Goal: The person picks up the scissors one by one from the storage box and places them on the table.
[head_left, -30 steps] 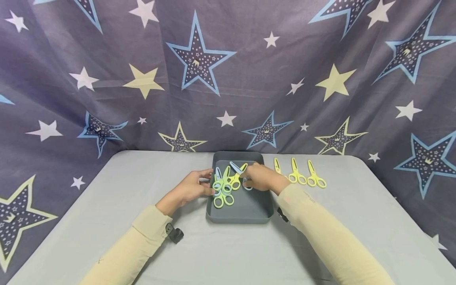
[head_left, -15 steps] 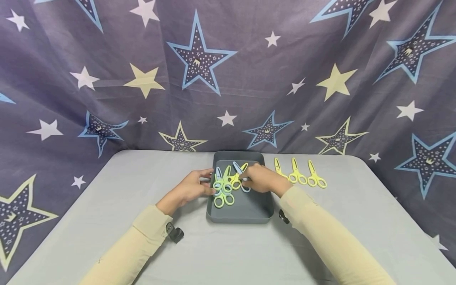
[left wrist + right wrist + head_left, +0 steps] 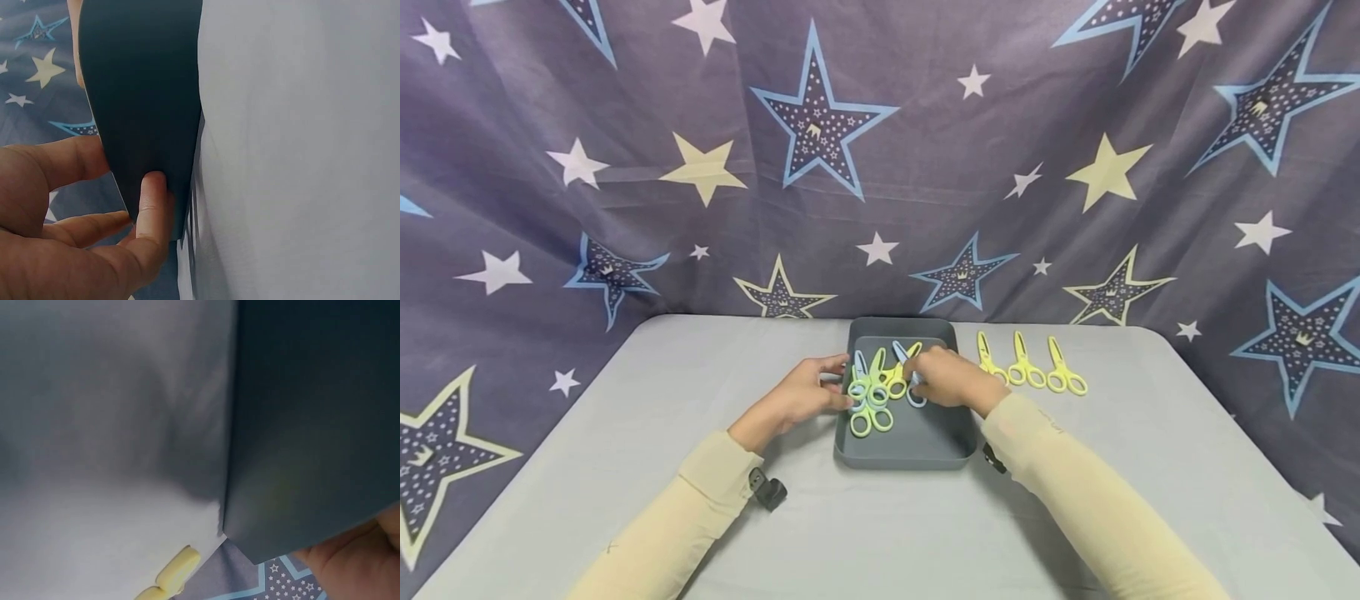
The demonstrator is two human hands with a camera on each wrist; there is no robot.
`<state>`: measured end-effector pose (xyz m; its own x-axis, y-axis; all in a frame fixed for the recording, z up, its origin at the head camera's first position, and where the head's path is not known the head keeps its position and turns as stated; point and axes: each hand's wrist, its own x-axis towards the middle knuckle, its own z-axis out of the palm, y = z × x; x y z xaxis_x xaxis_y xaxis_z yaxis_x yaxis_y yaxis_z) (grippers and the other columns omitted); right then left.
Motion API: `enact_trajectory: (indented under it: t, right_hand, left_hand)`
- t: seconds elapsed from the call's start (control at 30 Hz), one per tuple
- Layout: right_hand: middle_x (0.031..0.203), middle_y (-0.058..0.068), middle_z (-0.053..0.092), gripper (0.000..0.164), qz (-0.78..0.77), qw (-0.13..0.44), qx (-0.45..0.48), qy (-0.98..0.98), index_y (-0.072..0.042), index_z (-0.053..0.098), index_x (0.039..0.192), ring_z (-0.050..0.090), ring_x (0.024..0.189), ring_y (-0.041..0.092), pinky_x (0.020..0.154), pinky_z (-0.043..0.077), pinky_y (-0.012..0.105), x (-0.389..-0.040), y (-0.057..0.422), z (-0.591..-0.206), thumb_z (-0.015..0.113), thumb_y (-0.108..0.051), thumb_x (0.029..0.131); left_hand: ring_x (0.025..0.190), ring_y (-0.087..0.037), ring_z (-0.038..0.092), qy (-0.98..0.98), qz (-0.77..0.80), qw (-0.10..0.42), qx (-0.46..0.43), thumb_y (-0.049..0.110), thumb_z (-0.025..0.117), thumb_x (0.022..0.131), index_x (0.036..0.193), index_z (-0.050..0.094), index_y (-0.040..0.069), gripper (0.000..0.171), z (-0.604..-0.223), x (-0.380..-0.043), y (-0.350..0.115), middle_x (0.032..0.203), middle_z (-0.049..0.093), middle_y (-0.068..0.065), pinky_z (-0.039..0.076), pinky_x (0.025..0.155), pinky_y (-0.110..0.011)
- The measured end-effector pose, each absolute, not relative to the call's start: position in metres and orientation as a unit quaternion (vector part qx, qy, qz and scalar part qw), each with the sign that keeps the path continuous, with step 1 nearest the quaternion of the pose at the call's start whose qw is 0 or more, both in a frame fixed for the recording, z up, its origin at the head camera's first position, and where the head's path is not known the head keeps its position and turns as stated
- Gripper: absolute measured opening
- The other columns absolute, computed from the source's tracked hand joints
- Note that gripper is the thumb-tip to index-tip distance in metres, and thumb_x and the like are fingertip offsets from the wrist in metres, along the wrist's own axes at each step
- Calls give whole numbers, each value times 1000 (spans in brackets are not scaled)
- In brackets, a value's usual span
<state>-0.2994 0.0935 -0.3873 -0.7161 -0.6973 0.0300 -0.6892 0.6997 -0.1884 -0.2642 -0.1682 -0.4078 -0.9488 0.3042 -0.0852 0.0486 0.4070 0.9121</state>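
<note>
My right hand [image 3: 946, 375] reaches into the grey tray [image 3: 917, 446] and pinches a pair of blue scissors [image 3: 900, 350], whose handles its fingers partly hide. Beside them lie yellow scissors [image 3: 895, 386], partly covered by the blue blade. Along the tray's left side, green scissors [image 3: 870, 387] overlap blue scissors [image 3: 860, 364], and light green handles [image 3: 871, 421] show below. My left hand [image 3: 805, 389] holds the tray's left wall; in the left wrist view one fingertip [image 3: 153, 184] presses the outer side while other fingers reach the rim.
Right of the tray, yellow scissors [image 3: 1025, 362] lie in a row on the grey-covered table [image 3: 1150, 467], with another yellow pair [image 3: 1057, 367] at the right end. The pair nearest the tray is partly behind my right hand. A starry curtain [image 3: 910, 167] hangs behind the table.
The blue scissors in my right hand have shifted slightly right and turned more upright beside the yellow pair. My left hand has stayed in place at the tray.
</note>
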Motion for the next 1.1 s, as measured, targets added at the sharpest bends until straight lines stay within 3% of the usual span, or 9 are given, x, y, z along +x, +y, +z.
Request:
enact_trajectory:
  t: [0.47, 0.7, 1.1]
  right_hand:
    - [115, 10, 68, 26, -80, 46, -360, 928, -7, 67, 121, 64, 106, 27, 92, 55, 41, -299, 92, -392, 69, -10, 94]
    - [110, 9, 68, 28, -81, 39, -367, 926, -7, 67, 115, 63, 101, 27, 88, 55, 42, -298, 93, -390, 72, -8, 88]
    - [102, 1, 71, 17, -103, 27, -369, 923, -14, 72, 103, 61, 87, 17, 77, 56, 35, -298, 93, -390, 73, -6, 88]
  left_hand:
    - [113, -29, 62, 833, 530, 123, 101, 0, 77, 81, 156, 36, -2, 86, -406, -263, -167, 144, 50, -25, 58, 93, -33]
    - [110, -27, 63, 829, 535, 125, 105, -1, 77, 81, 156, 36, -3, 86, -407, -264, -167, 144, 50, -25, 58, 91, -32]
    - [112, -28, 62, 830, 535, 122, 103, -1, 77, 81, 156, 36, -2, 85, -407, -263, -168, 145, 50, -26, 58, 92, -32]
